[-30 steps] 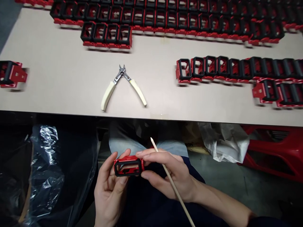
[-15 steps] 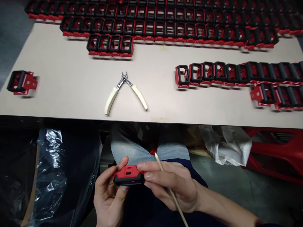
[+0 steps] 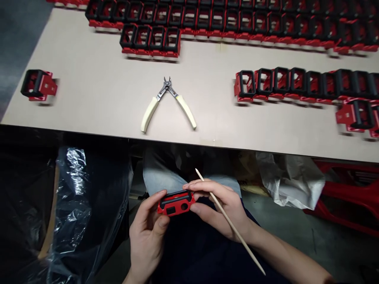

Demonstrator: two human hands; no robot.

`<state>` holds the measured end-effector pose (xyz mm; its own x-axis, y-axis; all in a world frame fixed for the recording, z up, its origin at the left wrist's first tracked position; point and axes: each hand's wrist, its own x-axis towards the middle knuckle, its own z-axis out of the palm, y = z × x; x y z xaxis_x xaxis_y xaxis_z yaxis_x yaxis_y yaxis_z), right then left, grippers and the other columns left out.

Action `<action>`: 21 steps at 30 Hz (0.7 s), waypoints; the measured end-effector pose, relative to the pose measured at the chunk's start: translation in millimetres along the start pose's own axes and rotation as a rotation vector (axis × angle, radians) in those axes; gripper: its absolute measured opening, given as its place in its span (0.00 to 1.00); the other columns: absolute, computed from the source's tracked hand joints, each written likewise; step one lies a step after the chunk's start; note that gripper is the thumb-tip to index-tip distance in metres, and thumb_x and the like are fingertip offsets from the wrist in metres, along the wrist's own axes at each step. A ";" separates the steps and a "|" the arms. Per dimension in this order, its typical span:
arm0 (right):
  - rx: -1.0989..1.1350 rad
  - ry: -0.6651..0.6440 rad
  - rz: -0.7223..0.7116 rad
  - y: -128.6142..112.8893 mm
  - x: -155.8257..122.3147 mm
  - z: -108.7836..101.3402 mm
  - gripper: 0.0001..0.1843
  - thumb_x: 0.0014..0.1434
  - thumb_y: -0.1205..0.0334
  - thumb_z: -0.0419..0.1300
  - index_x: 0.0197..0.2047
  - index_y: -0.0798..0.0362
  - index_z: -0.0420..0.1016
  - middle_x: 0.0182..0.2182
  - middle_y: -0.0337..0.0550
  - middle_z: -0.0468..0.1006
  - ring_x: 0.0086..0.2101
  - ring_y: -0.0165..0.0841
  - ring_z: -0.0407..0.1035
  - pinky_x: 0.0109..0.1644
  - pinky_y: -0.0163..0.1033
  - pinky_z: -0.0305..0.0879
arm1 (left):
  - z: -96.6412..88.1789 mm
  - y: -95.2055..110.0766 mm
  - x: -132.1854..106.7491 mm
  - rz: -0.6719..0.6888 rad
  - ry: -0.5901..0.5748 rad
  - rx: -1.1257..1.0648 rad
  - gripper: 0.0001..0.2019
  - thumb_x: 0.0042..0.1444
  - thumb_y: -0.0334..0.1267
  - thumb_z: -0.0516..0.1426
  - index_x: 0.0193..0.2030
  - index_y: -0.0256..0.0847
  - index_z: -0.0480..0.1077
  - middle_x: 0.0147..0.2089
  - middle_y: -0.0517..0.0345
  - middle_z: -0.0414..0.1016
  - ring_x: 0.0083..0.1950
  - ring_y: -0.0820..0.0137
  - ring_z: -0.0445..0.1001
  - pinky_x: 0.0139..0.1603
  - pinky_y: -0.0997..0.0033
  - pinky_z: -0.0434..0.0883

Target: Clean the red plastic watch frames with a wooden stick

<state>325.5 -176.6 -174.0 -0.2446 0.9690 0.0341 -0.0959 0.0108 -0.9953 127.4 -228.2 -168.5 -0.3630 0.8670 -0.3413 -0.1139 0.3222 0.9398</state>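
Observation:
Over my lap, below the table edge, both hands hold one small red and black plastic frame part [image 3: 175, 202]. My left hand [image 3: 148, 232] grips its left end with thumb and fingers. My right hand [image 3: 220, 211] pinches its right end and also holds a thin wooden stick [image 3: 229, 221] that points up and left past the fingers. The part's red face with two openings is turned toward me.
A beige table [image 3: 89, 90] carries cream-handled cutting pliers [image 3: 167, 103] lying spread, long rows of red and black parts [image 3: 237, 19] at the back, a shorter row [image 3: 296, 85] at right, one lone part [image 3: 38, 84] at left. Plastic bags [image 3: 77, 209] and a red bin [image 3: 349, 197] sit below.
The part has been turned in my hands, from its open frame side, through its red top, to a red face with two holes. The view has shifted a little.

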 end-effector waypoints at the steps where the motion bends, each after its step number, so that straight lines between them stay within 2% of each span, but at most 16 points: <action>1: 0.016 0.003 0.026 -0.2 -0.1 0.1 0.15 0.66 0.62 0.73 0.56 0.47 0.84 0.50 0.47 0.89 0.42 0.35 0.85 0.48 0.39 0.85 | -3.4 -3.4 0.9 0.002 0.006 0.004 0.22 0.51 0.51 0.77 0.50 0.47 0.86 0.47 0.56 0.86 0.43 0.65 0.87 0.46 0.76 0.82; 5: 0.076 0.008 0.053 -1.9 -0.4 0.1 0.13 0.66 0.62 0.73 0.54 0.46 0.85 0.50 0.47 0.89 0.44 0.36 0.85 0.49 0.40 0.85 | -8.1 -9.4 2.1 0.003 0.008 0.015 0.18 0.56 0.51 0.75 0.51 0.50 0.86 0.47 0.57 0.86 0.45 0.67 0.85 0.48 0.77 0.80; 10: 0.072 0.012 0.058 -2.8 0.1 0.5 0.12 0.66 0.62 0.73 0.53 0.47 0.85 0.49 0.47 0.89 0.43 0.37 0.85 0.49 0.41 0.84 | -7.0 -7.9 0.9 0.022 0.012 0.028 0.17 0.55 0.51 0.75 0.48 0.49 0.86 0.46 0.57 0.86 0.43 0.66 0.84 0.45 0.75 0.80; 16: 0.049 0.006 0.107 -3.9 0.0 0.1 0.11 0.66 0.62 0.73 0.52 0.47 0.85 0.47 0.46 0.89 0.44 0.37 0.85 0.47 0.40 0.82 | -8.7 -8.6 0.1 0.021 0.001 0.018 0.16 0.55 0.50 0.75 0.47 0.49 0.86 0.44 0.58 0.86 0.45 0.66 0.85 0.47 0.76 0.79; 21: 0.091 0.002 0.091 -3.2 -0.2 0.3 0.11 0.67 0.64 0.72 0.52 0.47 0.85 0.51 0.47 0.89 0.47 0.37 0.84 0.49 0.39 0.83 | -8.5 -8.3 0.2 0.023 0.004 0.038 0.16 0.54 0.50 0.76 0.47 0.50 0.86 0.45 0.58 0.86 0.43 0.67 0.84 0.43 0.78 0.79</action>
<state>325.6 -176.9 -170.8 -0.2543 0.9655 -0.0563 -0.1606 -0.0996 -0.9820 120.4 -234.0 -176.2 -0.3685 0.8730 -0.3194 -0.0707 0.3163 0.9460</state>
